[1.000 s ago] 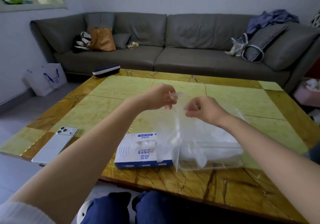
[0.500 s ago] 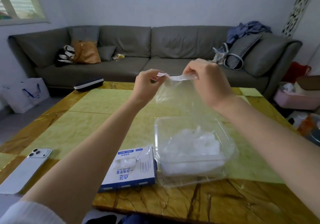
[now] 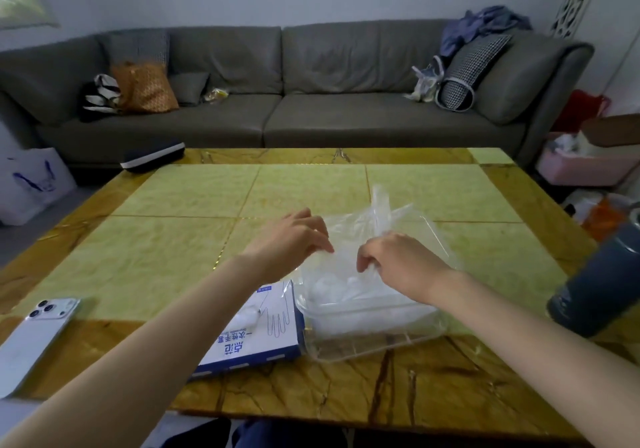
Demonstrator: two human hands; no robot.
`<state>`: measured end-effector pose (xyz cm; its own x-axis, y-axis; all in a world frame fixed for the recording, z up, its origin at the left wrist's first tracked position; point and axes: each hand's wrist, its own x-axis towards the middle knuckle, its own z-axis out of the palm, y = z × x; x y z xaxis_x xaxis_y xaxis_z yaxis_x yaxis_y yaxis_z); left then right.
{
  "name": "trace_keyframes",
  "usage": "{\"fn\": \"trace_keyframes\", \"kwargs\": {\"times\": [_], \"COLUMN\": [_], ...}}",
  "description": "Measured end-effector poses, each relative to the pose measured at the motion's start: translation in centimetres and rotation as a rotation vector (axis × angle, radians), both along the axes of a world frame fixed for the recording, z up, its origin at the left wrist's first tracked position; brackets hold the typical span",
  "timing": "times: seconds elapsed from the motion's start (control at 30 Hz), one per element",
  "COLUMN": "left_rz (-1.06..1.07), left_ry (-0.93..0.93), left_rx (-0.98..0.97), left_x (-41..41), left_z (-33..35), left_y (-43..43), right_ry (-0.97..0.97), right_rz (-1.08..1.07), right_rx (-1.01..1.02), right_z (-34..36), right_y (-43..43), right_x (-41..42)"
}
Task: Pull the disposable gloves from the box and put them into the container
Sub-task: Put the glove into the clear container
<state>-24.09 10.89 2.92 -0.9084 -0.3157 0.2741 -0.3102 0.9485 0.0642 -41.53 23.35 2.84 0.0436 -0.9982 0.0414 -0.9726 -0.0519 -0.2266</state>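
1. Both hands dropped from raised position to container [image 3: 429, 338], glove [image 3: 379, 212] w/ them
2. L hand [image 3: 294, 239] & R hand [image 3: 398, 262] each pinch glove; it lies directly over container, one end standing up on far side
3. Box [image 3: 256, 329] touches container's left; move req'd is straight down

top glove [image 3: 363, 231]: thin see-through plastic, all crumpled, pinched between the left hand [image 3: 291, 239] and right hand [image 3: 398, 260] right over the container, one strip sticking up on the far side

container [image 3: 375, 342]: clear shallow plastic tub, rectangular, open top, sits flat just right of the box (touching it or near enough, hard to tell)

glove pile [image 3: 346, 297]: whitish scrunched heap inside the container, fills most of it

box [image 3: 256, 338]: white-and-blue carton lying flat, glove outline printed on top, a tuft [image 3: 251, 316] of plastic poking out of its opening
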Motion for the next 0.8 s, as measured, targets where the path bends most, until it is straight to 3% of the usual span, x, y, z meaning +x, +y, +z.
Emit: {"fn": "trace_keyframes", "kwargs": {"times": [0.2, 0.37, 0.47, 0.57, 0.63, 0.7, 0.8], "left_rz": [-0.015, 0.022, 0.076, 0.106, 0.113, 0.112, 0.139], "left_ry": [-0.456, -0.594, -0.66, -0.512, -0.43, -0.528, -0.8], "left_rx": [-0.135, -0.249, -0.249, -0.268, -0.218, -0.128, 0.078], "left_x": [-2.4, -3.7, -4.1, -5.1, -5.8, -6.3, -7.0], "left_z": [-1.2, -1.5, -1.7, -1.7, -2.0, -3.0, -5.0], "left_y": [-0.3, -0.1, 0.0, 0.4, 0.9, 1.4, 1.4], "right_ry": [-0.207, -0.48, -0.387, -0.188, -0.087, -0.026, 0.111], "right_rz": [-0.086, -0.206, -0.292, -0.385, -0.295, -0.133, -0.048], "right_rx": [0.375, 0.738, 0.665, 0.264, 0.052, 0.139, 0.509], "right_z": [-1.2, 1.4, 3.4, 2.8, 1.5, -0.3, -3.5], "right_y": [-1.1, -0.8, -0.1, -0.8, -1.7, -2.6, -3.8], "right_x": [-0.2, -1.1, -1.9, -2.4, -2.1, -2.0, -2.4]}}
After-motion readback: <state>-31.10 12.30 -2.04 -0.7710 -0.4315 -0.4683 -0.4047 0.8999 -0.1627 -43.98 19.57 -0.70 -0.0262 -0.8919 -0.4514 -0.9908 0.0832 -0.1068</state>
